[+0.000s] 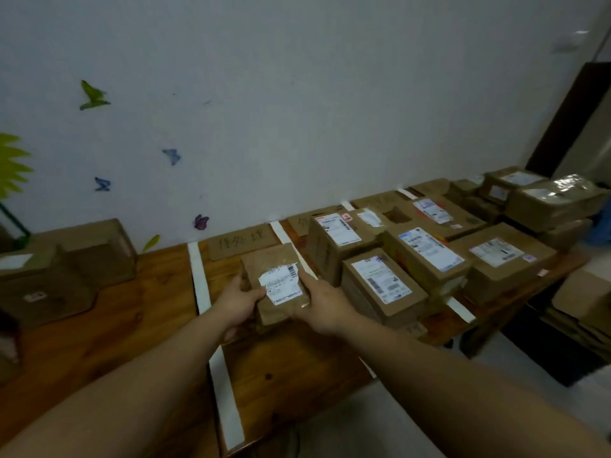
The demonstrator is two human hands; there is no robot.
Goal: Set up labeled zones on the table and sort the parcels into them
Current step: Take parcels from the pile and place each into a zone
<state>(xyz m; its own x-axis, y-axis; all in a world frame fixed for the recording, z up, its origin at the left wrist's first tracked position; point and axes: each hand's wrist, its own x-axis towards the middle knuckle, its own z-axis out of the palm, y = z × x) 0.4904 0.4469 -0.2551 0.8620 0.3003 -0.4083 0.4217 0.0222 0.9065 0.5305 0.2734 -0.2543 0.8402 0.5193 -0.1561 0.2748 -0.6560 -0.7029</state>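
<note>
A flat brown parcel (271,263) with a white shipping label is held over the wooden table (139,325). My left hand (243,302) grips its left edge and my right hand (319,304) grips its right edge. It hovers inside a zone bounded by two white tape strips, the left strip (202,279) and the right strip (281,231). A cardboard zone label (243,241) with handwriting leans against the wall behind it. To the right, several labelled cardboard parcels (383,285) fill the neighbouring zones.
More cardboard boxes (66,259) stand at the table's left end. Stacked parcels (555,196) sit at the far right. Flattened cardboard (585,302) lies on the floor beyond the table's right end. The white wall carries butterfly decals.
</note>
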